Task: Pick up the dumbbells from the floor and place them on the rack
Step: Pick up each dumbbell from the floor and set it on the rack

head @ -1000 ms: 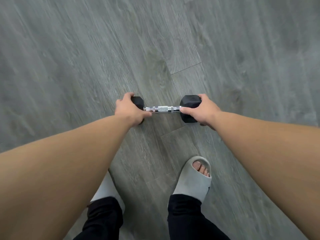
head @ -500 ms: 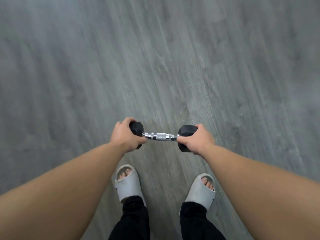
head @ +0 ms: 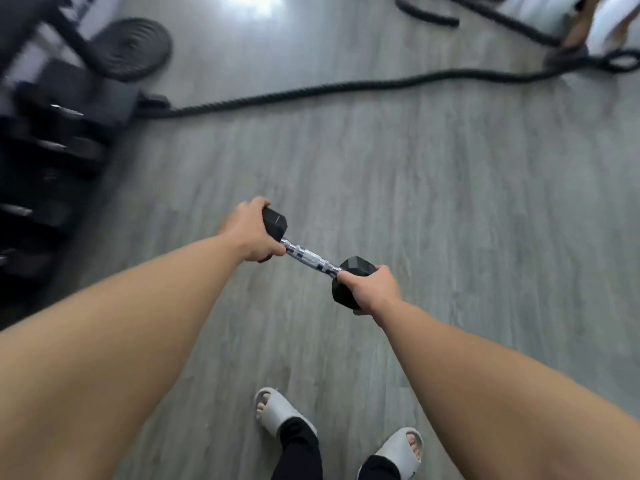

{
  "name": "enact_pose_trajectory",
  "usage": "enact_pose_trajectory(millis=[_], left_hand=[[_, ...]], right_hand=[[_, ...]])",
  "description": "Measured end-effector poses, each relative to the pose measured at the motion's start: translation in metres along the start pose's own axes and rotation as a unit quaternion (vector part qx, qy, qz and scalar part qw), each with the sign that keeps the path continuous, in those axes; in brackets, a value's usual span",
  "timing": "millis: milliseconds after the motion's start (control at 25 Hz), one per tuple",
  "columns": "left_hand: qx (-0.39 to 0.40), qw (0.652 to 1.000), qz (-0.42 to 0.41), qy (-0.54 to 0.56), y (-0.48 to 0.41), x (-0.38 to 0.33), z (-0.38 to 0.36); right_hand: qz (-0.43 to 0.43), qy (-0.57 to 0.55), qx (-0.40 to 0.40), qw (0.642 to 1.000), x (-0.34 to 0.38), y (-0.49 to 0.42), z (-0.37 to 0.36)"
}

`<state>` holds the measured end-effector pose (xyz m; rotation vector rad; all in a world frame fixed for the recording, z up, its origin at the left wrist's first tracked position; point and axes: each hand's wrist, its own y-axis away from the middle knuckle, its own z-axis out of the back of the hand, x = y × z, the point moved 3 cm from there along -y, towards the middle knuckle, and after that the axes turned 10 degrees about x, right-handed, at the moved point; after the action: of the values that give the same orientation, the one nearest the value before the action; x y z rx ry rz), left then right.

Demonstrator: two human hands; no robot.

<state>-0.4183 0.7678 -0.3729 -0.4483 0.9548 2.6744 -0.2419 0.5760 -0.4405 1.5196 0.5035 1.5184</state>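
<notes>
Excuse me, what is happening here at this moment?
A person carries one dumbbell off the floor with both hands. The left hand grips one black head and the right hand grips the other. A rack with other dumbbells stands at the left, blurred. A thick rope lies ahead.

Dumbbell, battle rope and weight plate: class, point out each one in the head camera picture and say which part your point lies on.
dumbbell (head: 309, 257), head view, on the chrome handle.
battle rope (head: 346, 87), head view, mid-length on the floor.
weight plate (head: 133, 46), head view, on its flat face.
</notes>
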Motion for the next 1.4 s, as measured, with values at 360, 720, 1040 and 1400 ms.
enact_pose_trajectory(millis=[360,720,1040,1400], left_hand=[[-0.139,0.987,0.079,0.022,0.135,0.179,0.258],[-0.138,0.965,0.223,-0.002,0.184,0.418,0.383],[-0.148,0.943,0.298,-0.024,0.133,0.649,0.485],[-0.115,0.949,0.289,-0.054,0.087,0.853,0.586]], right_hand=[[0.083,0.03,0.084,0.993,0.171,0.106,-0.245],[0.074,0.093,0.218,0.969,0.227,0.116,-0.53],[0.053,0.148,0.259,0.953,0.291,0.07,-0.785],[0.029,0.153,0.231,0.961,0.342,0.054,-1.002]])
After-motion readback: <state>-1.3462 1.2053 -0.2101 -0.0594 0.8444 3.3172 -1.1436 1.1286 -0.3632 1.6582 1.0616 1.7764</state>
